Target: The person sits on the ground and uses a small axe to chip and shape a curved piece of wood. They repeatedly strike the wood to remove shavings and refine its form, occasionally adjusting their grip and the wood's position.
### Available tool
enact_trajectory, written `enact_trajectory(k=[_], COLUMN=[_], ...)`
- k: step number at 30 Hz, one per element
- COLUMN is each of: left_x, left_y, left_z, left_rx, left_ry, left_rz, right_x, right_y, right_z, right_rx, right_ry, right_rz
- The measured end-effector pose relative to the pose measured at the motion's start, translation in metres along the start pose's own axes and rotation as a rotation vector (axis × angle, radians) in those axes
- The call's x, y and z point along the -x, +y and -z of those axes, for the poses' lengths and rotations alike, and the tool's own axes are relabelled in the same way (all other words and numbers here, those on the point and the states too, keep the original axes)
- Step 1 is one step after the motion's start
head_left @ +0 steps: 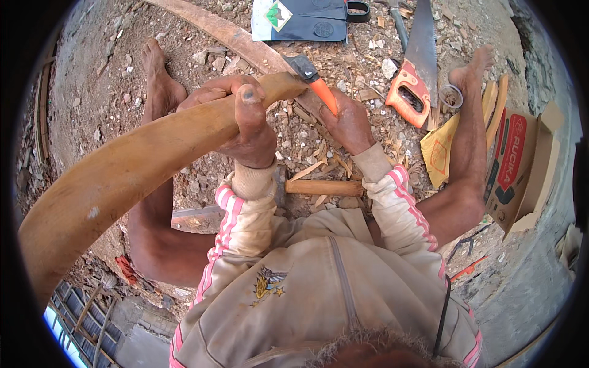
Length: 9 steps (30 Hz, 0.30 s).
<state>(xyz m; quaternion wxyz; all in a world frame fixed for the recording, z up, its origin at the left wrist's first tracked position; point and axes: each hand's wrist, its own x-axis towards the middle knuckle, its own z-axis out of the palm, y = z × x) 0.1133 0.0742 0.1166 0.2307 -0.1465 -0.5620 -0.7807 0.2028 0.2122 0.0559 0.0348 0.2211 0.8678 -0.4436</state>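
A long, curved wooden plank (pixel 141 147) runs from the lower left up to the middle of the view. My left hand (pixel 248 119) grips it near its far end, thumb on top and fingers around the edge. In my right hand (pixel 350 122) is a hatchet (pixel 323 93), with an orange handle and a dark metal head. Its head is at the plank's far tip; whether the edge touches the wood I cannot tell. Beneath my forearms, a hammer (pixel 325 187) with a wooden handle lies on the ground between my legs.
A handsaw (pixel 408 92) with an orange grip lies beyond my right hand, a second hammer (pixel 399 27) beside it. Another plank (pixel 208 24) crosses the stony ground ahead. A dark flat case (pixel 307 24), yellow packet (pixel 438 153), round cup (pixel 451 96) and cardboard box (pixel 521 172) lie around.
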Motion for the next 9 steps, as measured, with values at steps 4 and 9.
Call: enact_trajectory(k=[4,9], left_x=[-0.003,-0.006], left_y=[-0.003,-0.008], left_z=[0.005,0.013], left_rx=[0.068,0.058], left_ry=[0.020,-0.031], left_rz=[0.051,0.015], right_x=[0.004,0.008], right_y=[-0.020,-0.032], right_z=[0.020,0.021], right_rx=[-0.188,-0.313], right_ry=[0.194,0.172], right_rz=[0.163,0.124])
